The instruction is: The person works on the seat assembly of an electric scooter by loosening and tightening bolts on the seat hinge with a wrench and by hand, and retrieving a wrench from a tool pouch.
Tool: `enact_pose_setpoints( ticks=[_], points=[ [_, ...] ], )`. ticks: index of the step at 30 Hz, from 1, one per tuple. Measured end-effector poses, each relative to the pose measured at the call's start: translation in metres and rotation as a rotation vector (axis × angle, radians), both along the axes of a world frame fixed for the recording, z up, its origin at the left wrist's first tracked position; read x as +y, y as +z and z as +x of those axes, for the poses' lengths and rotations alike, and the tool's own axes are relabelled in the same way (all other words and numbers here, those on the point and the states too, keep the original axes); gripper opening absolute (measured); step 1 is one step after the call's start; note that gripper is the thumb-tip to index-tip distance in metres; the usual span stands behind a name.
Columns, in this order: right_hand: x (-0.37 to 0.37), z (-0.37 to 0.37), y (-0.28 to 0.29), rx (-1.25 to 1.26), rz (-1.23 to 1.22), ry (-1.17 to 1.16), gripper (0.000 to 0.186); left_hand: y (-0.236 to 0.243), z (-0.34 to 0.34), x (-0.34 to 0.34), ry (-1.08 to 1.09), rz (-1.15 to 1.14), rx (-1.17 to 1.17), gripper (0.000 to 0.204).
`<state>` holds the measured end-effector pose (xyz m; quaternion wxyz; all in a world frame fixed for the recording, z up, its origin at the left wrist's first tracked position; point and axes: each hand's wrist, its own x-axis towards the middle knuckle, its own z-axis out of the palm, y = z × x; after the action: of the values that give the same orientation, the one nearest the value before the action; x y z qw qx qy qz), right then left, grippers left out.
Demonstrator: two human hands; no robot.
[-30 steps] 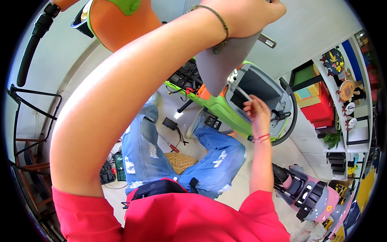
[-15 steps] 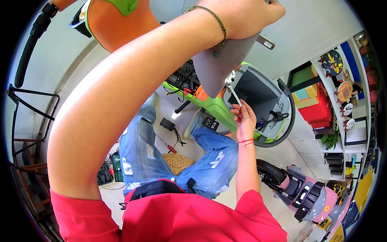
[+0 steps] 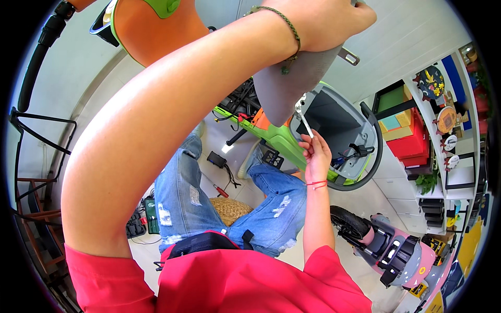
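My right hand (image 3: 317, 159) pinches a wrench (image 3: 306, 124) along the bin (image 3: 335, 116)'s left edge.
My left hand (image 3: 334, 23), apart, touches the grey seat (image 3: 288, 91), grip hidden; the bin's middle is open room.

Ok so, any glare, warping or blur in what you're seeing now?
In the head view, glare whitens the left forearm; in the head view, fisheye distortion bows the white shelves and black fills the corners; in the head view, the right hand and silver tool show no obvious motion blur.
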<state>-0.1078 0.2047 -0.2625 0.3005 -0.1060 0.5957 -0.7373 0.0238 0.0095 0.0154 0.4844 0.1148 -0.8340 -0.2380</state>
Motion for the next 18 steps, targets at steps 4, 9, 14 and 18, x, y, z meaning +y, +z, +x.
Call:
enact_pose_setpoints(
  ticks=[4,9,14,18],
  points=[
    [-0.004,0.012,-0.004,-0.046,0.014,-0.001,0.028,0.0,0.0,-0.001,-0.008,-0.004,0.003,0.034],
    [-0.019,0.03,-0.001,-0.109,0.013,-0.049,0.026,-0.002,-0.003,-0.012,-0.04,-0.003,0.0,0.035],
    [-0.014,-0.005,-0.002,-0.044,0.045,-0.078,0.022,-0.001,-0.003,-0.01,-0.035,0.006,-0.049,0.035],
    [-0.04,-0.083,0.028,0.22,0.165,-0.079,0.021,0.0,-0.004,-0.004,0.045,-0.005,-0.025,0.031]
  ],
)
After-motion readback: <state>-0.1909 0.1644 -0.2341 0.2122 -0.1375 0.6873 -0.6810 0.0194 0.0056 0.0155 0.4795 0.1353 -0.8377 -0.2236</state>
